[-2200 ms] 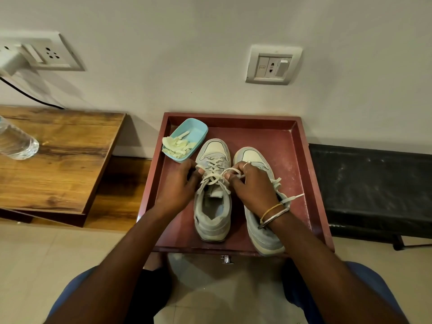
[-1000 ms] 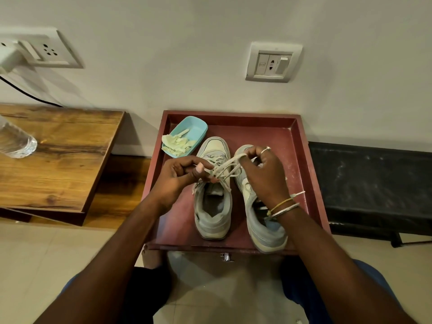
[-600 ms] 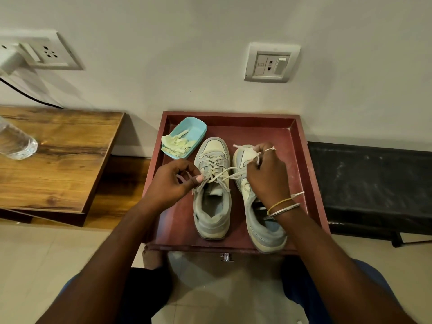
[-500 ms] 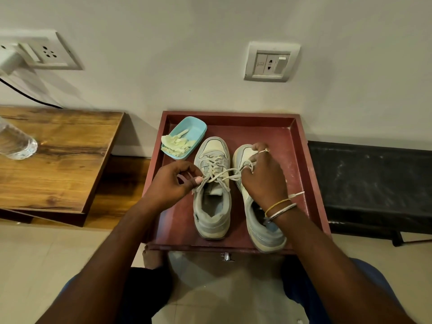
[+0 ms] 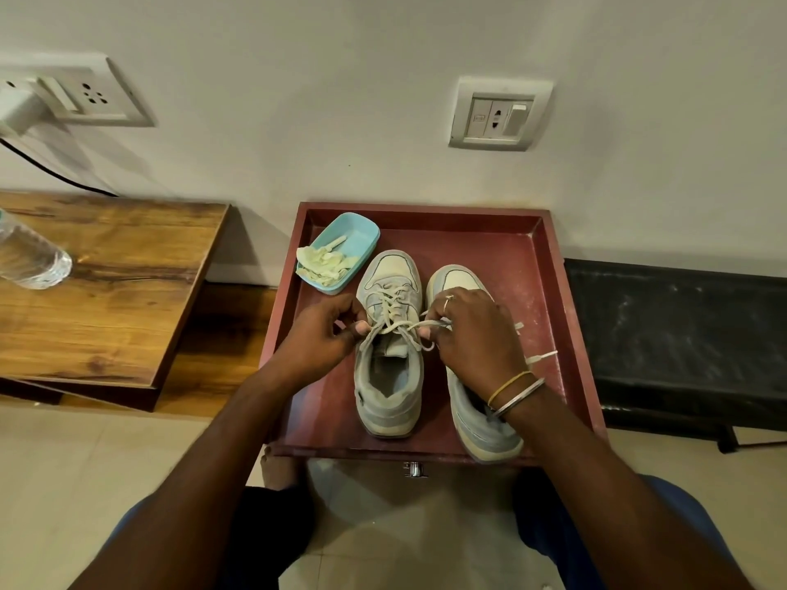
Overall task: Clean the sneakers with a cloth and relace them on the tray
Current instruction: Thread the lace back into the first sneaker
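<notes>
Pinching the lace [image 5: 399,325] w/ both: ur left hand [image 5: 317,336] + right hand [image 5: 477,340] each grip an end over the left-side sneaker [image 5: 389,398] on the tray [image 5: 517,257].

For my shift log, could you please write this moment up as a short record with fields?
tray: red, holds both sneakers and the dish
left sneaker: laced
lace: one end in each hand
left hand: pinches one lace end
right hand: pinches the other end, over the right sneaker
dish: blue, far left corner of the tray, holds cloth
table: wooden, left of the tray, bottle on it
</notes>
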